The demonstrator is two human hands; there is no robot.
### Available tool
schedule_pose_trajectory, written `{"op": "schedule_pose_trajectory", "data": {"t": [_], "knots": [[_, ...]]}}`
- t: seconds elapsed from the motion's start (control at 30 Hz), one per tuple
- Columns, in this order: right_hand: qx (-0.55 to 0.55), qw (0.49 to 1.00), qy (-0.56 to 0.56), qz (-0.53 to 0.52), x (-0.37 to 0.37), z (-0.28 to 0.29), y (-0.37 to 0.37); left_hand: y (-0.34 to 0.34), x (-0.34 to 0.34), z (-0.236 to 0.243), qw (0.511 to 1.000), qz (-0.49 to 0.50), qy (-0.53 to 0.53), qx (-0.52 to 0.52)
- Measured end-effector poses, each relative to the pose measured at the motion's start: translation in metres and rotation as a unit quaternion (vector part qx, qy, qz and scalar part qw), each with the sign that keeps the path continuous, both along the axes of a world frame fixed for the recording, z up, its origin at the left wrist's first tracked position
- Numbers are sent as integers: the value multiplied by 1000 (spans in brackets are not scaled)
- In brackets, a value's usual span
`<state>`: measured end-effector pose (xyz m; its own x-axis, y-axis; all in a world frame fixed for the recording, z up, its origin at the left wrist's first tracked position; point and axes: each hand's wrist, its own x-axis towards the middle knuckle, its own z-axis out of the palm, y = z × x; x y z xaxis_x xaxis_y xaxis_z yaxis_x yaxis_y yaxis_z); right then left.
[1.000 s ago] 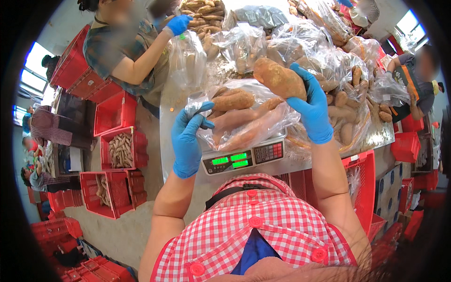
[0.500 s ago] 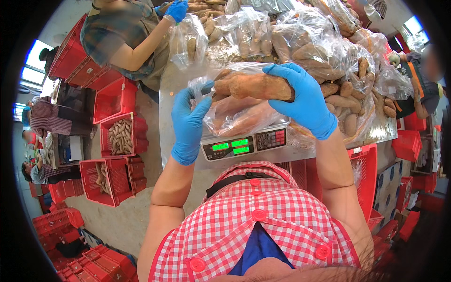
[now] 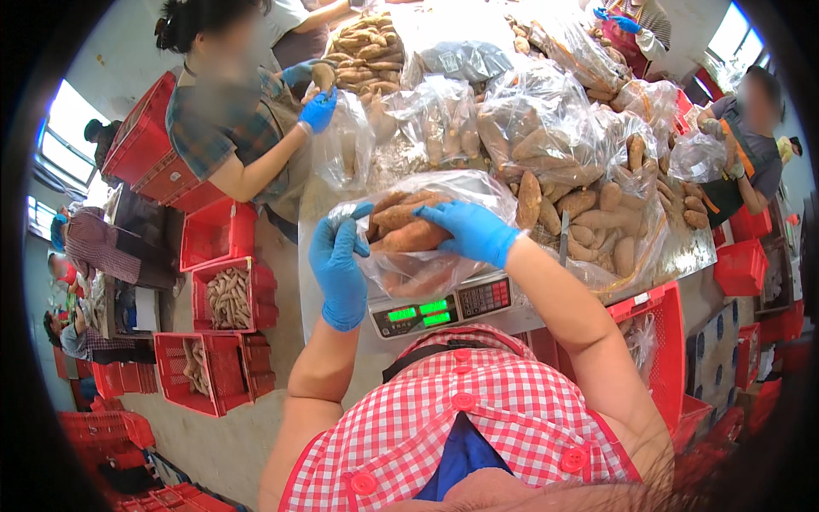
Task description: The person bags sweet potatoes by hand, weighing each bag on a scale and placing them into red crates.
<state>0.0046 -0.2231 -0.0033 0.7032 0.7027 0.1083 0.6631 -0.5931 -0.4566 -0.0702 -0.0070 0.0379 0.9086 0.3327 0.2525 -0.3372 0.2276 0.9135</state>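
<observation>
A clear plastic bag (image 3: pixel 486 189) of sweet potatoes lies on a digital scale (image 3: pixel 442 311) with lit green displays. At the bag's mouth, my blue-gloved left hand (image 3: pixel 339 271) is closed on the plastic, thumb and fingers pinched together. From the right, my gloved right hand (image 3: pixel 479 234) grips the end of a reddish-brown sweet potato (image 3: pixel 413 238) at the top of the bag. Its thumb is partly hidden. More sweet potatoes show through the plastic beneath.
Filled clear bags (image 3: pixel 537 115) and loose sweet potatoes (image 3: pixel 601 218) cover the metal table's (image 3: pixel 328 200) far side. A knife (image 3: pixel 564 237) stands among the loose ones. Red crates (image 3: pixel 223 294) sit at the left; another red crate (image 3: pixel 661 341) is at the right. A co-worker's gloved hand (image 3: pixel 320 109) holds a sweet potato.
My right hand has moved left and lowered its sweet potato onto the others in the bag. My left hand stays at the bag's edge, its fingers now closer together. The whole view has shifted.
</observation>
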Motion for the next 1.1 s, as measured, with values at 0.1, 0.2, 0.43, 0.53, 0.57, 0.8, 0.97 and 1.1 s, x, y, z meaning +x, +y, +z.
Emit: {"op": "schedule_pose_trajectory", "data": {"t": [0.1, 0.2, 0.43, 0.53, 0.57, 0.8, 0.97, 1.1], "knots": [[52, 995, -79, -11, -12, 5, -24, 8, -5, -6, 1000, -9, 28, 11], [155, 966, -178, -107, -27, 47, -44, 17, -10, -10, 998, -17, 52, 43], [375, 873, 42, -309, -27, 21, -86, 16, -8, -10, 995, -37, 80, 39], [431, 830, 124, -333, -27, 16, -93, 21, -7, -11, 990, -8, 106, 91], [442, 819, 156, -332, -30, 15, -93, 18, -9, -9, 991, -9, 100, 85], [445, 704, 350, -430, -33, -8, -97, 21, -6, -19, 985, -7, 96, 146], [518, 603, 432, -424, -37, -28, -86, 23, -2, -18, 978, -35, 105, 176], [642, 443, 555, -288, -25, -79, -107, -2, 14, -5, 986, -114, 95, 71]]}}
